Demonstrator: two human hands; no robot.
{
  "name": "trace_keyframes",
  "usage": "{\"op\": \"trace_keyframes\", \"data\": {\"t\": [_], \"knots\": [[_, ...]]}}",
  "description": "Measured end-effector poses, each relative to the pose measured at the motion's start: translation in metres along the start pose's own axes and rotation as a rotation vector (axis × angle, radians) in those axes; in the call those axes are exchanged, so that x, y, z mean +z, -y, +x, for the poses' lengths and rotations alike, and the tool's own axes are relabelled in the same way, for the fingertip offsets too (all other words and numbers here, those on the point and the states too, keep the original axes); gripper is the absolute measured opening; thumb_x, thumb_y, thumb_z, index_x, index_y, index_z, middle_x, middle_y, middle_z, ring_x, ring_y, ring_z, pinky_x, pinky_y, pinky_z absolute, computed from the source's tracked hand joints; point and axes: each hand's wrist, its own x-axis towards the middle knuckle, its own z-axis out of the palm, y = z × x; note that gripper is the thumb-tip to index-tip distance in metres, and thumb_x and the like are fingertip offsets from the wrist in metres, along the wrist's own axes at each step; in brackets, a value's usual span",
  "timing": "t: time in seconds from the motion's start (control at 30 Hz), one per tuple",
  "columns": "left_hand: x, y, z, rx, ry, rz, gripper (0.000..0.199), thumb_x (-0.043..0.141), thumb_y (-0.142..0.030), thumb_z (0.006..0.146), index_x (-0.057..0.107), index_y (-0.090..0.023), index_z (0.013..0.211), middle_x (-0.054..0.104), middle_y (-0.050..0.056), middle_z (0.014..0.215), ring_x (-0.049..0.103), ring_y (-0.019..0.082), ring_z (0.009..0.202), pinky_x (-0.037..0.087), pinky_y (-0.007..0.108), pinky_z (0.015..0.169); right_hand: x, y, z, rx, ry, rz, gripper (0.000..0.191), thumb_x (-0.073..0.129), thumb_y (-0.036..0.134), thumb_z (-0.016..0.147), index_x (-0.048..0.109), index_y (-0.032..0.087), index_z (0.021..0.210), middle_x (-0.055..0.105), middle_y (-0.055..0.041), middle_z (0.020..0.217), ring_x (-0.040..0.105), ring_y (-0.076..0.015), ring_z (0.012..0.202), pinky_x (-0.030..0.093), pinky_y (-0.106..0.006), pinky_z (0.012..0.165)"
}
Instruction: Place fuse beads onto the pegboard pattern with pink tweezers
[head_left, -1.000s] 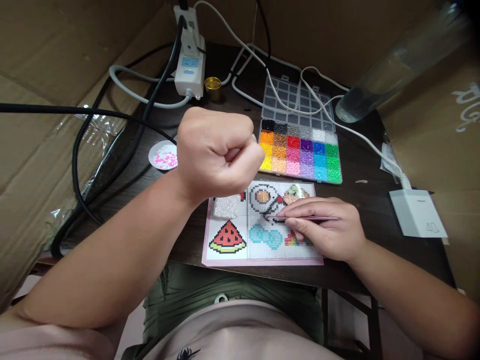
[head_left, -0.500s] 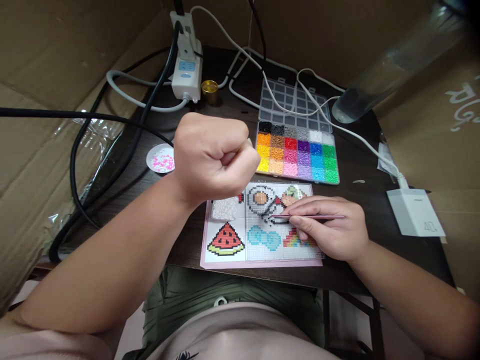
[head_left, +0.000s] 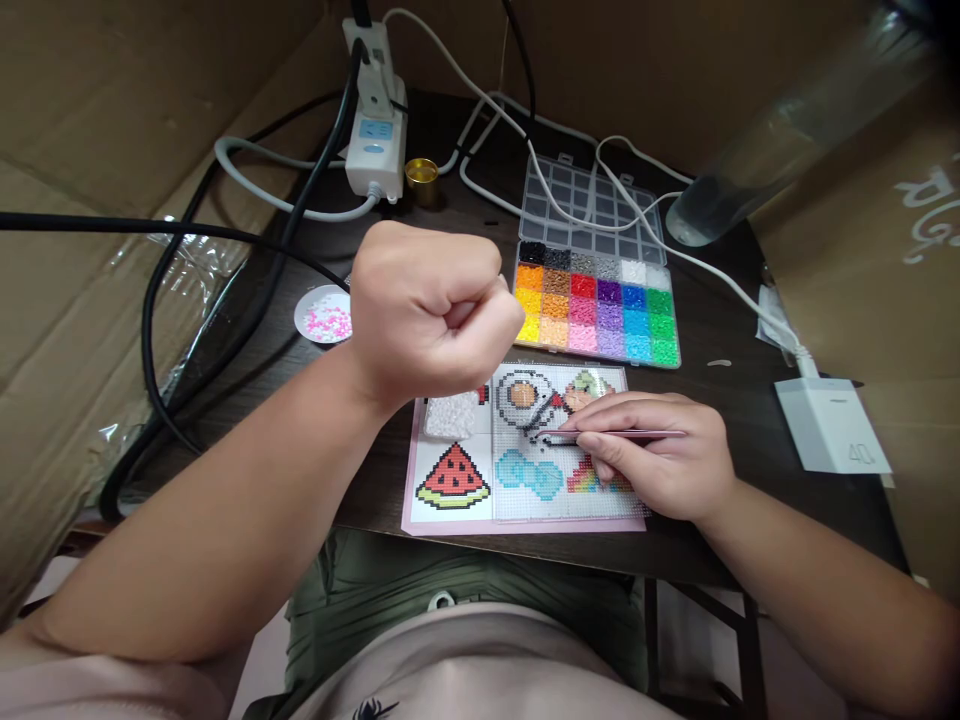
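Note:
My right hand [head_left: 664, 450] holds pink tweezers [head_left: 645, 434], their tips low over a clear pegboard [head_left: 517, 508] near scattered black beads. Through the board show patterns of a fried egg, a blue bow and a rainbow. My left hand [head_left: 435, 310] is a closed fist raised above the table, with nothing visible in it. Below it, a small clear box of white beads [head_left: 451, 415] rests on the pattern sheet [head_left: 411, 505], above a watermelon picture [head_left: 453, 478].
Behind the board lies an open case of coloured beads [head_left: 596, 310]. A dish of pink and white beads [head_left: 324, 314], a gold cup [head_left: 422, 180], a power strip [head_left: 376, 150] and a white charger [head_left: 829, 425] stand around. Cables cross the table; cardboard walls enclose it.
The tweezer tips have shifted very slightly left along with my right hand. My left fist stays almost in place.

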Motion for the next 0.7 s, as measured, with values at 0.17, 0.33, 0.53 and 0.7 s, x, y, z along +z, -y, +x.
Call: {"op": "trace_keyframes", "data": {"t": [0.17,0.33,0.53,0.7], "knots": [[0.006,0.0063,0.0032,0.104,-0.064,-0.06,0.052,0.069,-0.006,0.086,0.022,-0.024,0.075,0.019,-0.01,0.057,0.01,0.005,0.046,0.011,0.031,0.042,0.0009,-0.0003,-0.0003,-0.029,-0.012,0.014,0.011,0.1,0.024,0.104,0.104,0.032,0.1,0.097,-0.005,0.09,0.076,-0.0178,0.048,0.085,-0.041,0.074],[0.007,0.0045,0.0007,0.09,-0.075,-0.064,0.052,0.067,-0.004,0.087,0.021,-0.025,0.076,0.019,-0.01,0.058,0.008,0.004,0.047,0.011,0.031,0.043,0.0021,0.0005,0.0015,-0.062,0.001,0.019,0.02,0.101,0.016,0.101,0.105,0.035,0.104,0.1,-0.0053,0.099,0.089,-0.0224,0.063,0.087,-0.044,0.09],[0.0017,0.0009,-0.0004,0.074,-0.036,-0.045,0.052,0.065,0.002,0.081,0.022,-0.026,0.079,0.016,-0.009,0.064,0.012,0.005,0.049,0.013,0.031,0.047,0.0028,-0.0016,0.0032,-0.12,0.011,-0.01,0.026,0.097,0.01,0.101,0.105,0.033,0.107,0.1,-0.0036,0.101,0.087,-0.0199,0.06,0.086,-0.041,0.098],[-0.0011,0.0012,0.0014,0.075,0.0,-0.07,0.049,0.059,0.007,0.076,0.023,-0.026,0.078,0.015,-0.009,0.065,0.013,0.005,0.05,0.012,0.031,0.044,0.0014,-0.0046,0.0029,-0.165,0.027,-0.014,0.03,0.097,0.007,0.101,0.105,0.034,0.11,0.101,-0.0036,0.106,0.093,-0.0215,0.071,0.086,-0.037,0.093]]}}
